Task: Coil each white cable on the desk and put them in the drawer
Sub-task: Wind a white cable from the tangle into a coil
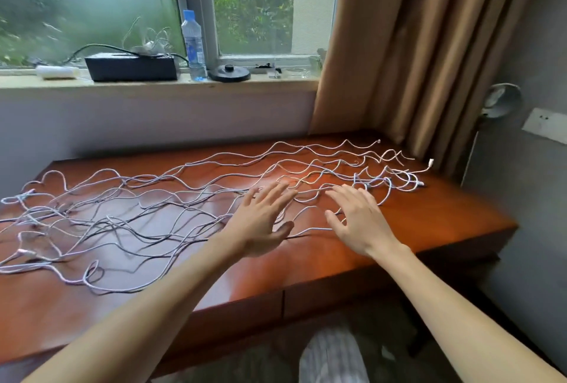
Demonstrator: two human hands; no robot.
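My left hand point(260, 223) and right hand point(359, 223) hover spread-fingered over loose white cables point(138, 198) strewn across the tabletop point(429, 216).

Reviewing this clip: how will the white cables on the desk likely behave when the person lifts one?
The white cables lie in loose waves, so they are probably floppy and will sag when raised. They cross each other many times on the desk, so lifting one may drag others along. They look thin, so each is likely light.

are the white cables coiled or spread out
Spread out: the white cables lie loose in wavy, overlapping lines across the desk, none coiled.
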